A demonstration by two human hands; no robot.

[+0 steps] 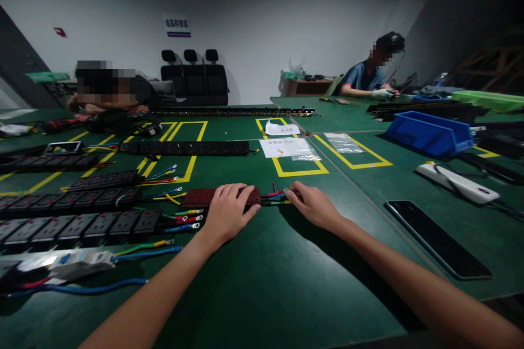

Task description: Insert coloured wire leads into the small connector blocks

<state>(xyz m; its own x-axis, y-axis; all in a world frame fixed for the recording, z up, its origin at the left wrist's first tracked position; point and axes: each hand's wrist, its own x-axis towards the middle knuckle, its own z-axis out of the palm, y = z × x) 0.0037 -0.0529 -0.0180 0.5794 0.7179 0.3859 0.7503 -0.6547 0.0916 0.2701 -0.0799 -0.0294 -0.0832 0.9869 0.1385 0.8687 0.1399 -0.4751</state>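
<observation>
A dark red socket strip point(196, 197) lies on the green table in front of me. My left hand point(230, 210) is laid over its right part, fingers across the top and thumb along the near edge, gripping it. Short coloured wires point(275, 194) come out of the strip's right end. Their ends sit at the pinched fingertips of my right hand point(311, 203), which partly hide them. Yellow and blue wires with ring terminals point(174, 195) lie by the strip's left end.
Rows of black socket strips point(82, 228) with loose wires fill the left side. On the right are a phone point(438, 240), a white power strip point(458, 182) and a blue bin point(429, 135). Papers point(282, 147) lie ahead. Two people sit across the table.
</observation>
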